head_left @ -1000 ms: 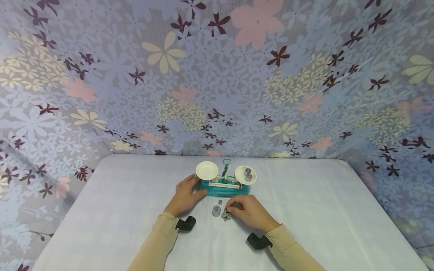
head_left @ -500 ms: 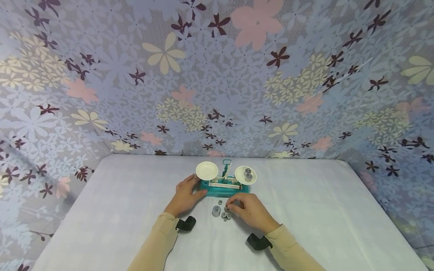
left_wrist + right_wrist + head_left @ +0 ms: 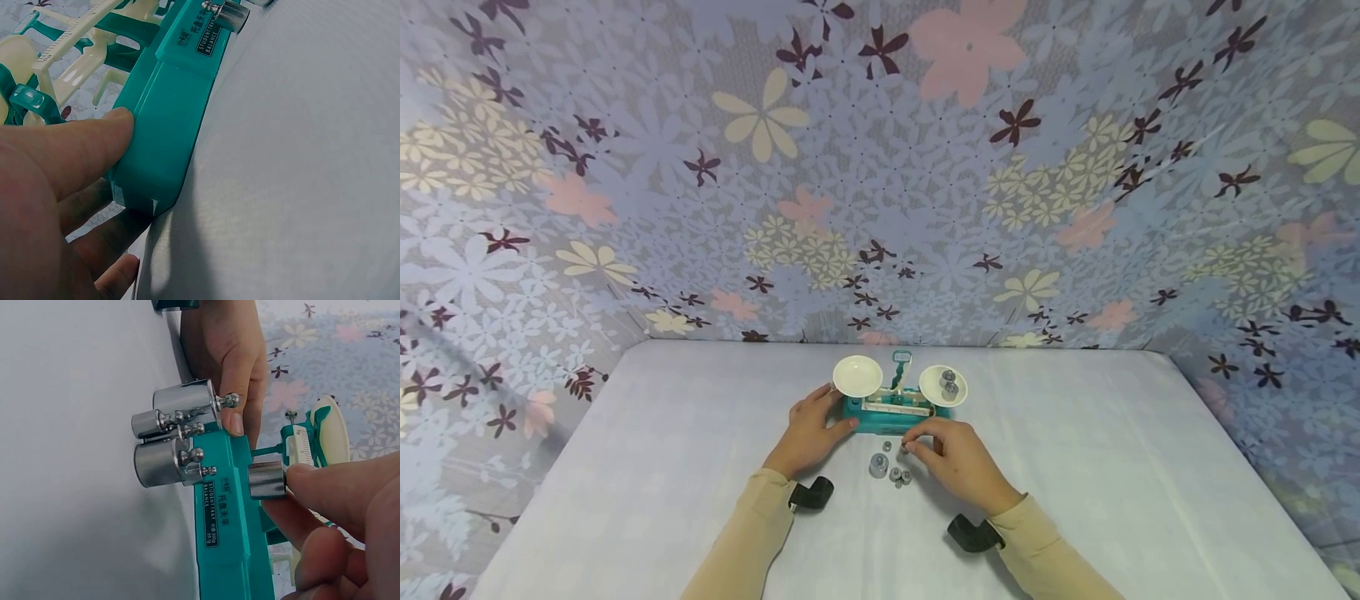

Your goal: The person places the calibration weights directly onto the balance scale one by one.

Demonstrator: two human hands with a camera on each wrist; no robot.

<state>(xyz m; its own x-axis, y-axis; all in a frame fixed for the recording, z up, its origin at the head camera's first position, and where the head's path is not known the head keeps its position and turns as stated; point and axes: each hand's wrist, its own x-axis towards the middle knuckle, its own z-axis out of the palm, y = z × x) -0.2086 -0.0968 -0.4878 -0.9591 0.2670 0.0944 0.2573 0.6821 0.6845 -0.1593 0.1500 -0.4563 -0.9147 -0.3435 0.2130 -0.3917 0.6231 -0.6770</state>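
Note:
A teal tray balance (image 3: pixel 891 425) with two cream pans stands on the table. My left hand (image 3: pixel 808 429) grips the left end of its base. In the left wrist view the thumb (image 3: pixel 119 131) lies along the base's edge, with the other fingers around the end. Between thumb and fingertips, my right hand (image 3: pixel 958 462) pinches a small cylindrical metal weight (image 3: pixel 267 480), just in front of the base; its knob is hidden by the fingers. Several knobbed weights stand nearby, among them a large one (image 3: pixel 879 466). The right pan (image 3: pixel 929 387) carries two weights (image 3: pixel 951 388); the left pan (image 3: pixel 857 377) is bare.
A pale cloth covers the table (image 3: pixel 700 417). Floral fabric (image 3: pixel 880 208) rises behind and at both sides. Black wrist mounts (image 3: pixel 973 533) stick out inward from both sleeves.
My right hand has drawn the small weight out of the cluster, away from me toward the balance. The left hand keeps its place on the base.

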